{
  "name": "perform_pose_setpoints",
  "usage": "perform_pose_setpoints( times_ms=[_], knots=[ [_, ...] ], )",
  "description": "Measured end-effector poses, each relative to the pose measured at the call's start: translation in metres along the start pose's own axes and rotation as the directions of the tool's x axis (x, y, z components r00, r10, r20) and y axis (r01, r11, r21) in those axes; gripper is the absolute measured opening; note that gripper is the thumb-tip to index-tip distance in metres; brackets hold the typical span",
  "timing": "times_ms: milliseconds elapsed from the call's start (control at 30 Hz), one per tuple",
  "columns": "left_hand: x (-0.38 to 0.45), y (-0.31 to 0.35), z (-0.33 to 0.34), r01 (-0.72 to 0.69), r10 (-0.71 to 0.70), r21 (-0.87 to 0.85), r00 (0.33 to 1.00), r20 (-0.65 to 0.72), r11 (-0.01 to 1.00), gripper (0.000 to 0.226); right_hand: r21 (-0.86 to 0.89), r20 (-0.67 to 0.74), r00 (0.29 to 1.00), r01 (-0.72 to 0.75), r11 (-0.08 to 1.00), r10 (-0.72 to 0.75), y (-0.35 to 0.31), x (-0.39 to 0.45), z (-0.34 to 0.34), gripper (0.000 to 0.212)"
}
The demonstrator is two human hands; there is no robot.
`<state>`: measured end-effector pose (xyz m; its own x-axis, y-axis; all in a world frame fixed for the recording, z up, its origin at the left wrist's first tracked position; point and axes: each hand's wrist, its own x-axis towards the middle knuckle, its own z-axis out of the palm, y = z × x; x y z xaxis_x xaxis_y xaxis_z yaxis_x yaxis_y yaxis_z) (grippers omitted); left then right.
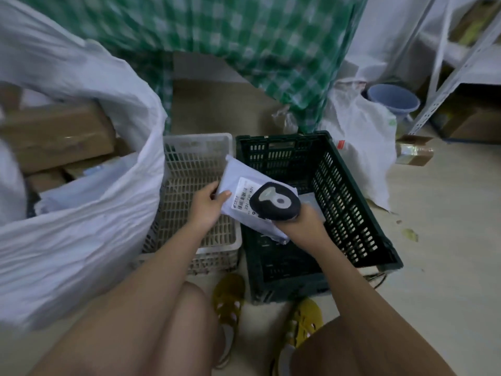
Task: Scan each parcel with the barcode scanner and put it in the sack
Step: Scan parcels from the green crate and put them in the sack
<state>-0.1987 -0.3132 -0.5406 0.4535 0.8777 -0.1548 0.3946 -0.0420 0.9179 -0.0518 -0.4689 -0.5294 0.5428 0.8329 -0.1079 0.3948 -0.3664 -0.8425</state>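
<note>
A white soft parcel (238,175) with a printed barcode label (244,196) is held above the two crates. My left hand (207,206) grips its left edge, thumb on top. My right hand (303,226) grips a black barcode scanner (275,202), whose head sits right over the label. The big white sack (81,226) stands open at the left, with brown cardboard boxes (57,134) and white parcels inside it.
A white slotted crate (189,158) and a dark green crate (352,199) stand side by side on the floor. A green checked cloth (244,36) hangs behind. A white bag (360,137), a blue bucket (393,99) and metal shelving (447,71) are at the right. My knees and yellow sandals fill the bottom.
</note>
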Motion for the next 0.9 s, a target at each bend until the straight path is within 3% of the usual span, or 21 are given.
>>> perform_pose_setpoints(
  times_ms=[100,167,267,367,667,900],
  knots=[
    [0.002,-0.006,-0.005,-0.001,0.001,-0.011,1.000,-0.001,1.000,0.043,-0.177,0.096,0.994,0.060,0.982,-0.044,-0.002,-0.007,-0.003,0.034],
    [0.003,-0.008,-0.006,0.003,-0.003,-0.008,1.000,0.007,1.000,0.044,-0.227,0.126,0.990,0.091,0.970,-0.063,-0.004,-0.009,-0.006,0.039],
    [0.003,-0.012,-0.005,0.002,-0.002,-0.012,1.000,0.019,1.000,0.043,-0.250,0.142,0.987,0.116,0.961,-0.082,-0.003,-0.012,-0.006,0.033],
    [0.005,-0.016,-0.005,-0.019,0.019,0.001,0.999,0.048,1.000,0.042,-0.307,0.137,0.985,0.145,0.940,-0.107,-0.007,-0.014,-0.007,0.012],
    [0.009,-0.021,-0.004,-0.036,0.035,0.015,0.998,0.046,0.999,0.044,-0.430,0.054,0.997,0.075,0.900,-0.058,-0.013,-0.020,-0.019,0.029],
    [0.010,-0.022,0.000,-0.032,0.032,0.004,0.998,0.052,0.999,0.045,-0.458,0.042,0.998,0.051,0.887,-0.036,-0.015,-0.022,-0.025,0.028]
  ],
)
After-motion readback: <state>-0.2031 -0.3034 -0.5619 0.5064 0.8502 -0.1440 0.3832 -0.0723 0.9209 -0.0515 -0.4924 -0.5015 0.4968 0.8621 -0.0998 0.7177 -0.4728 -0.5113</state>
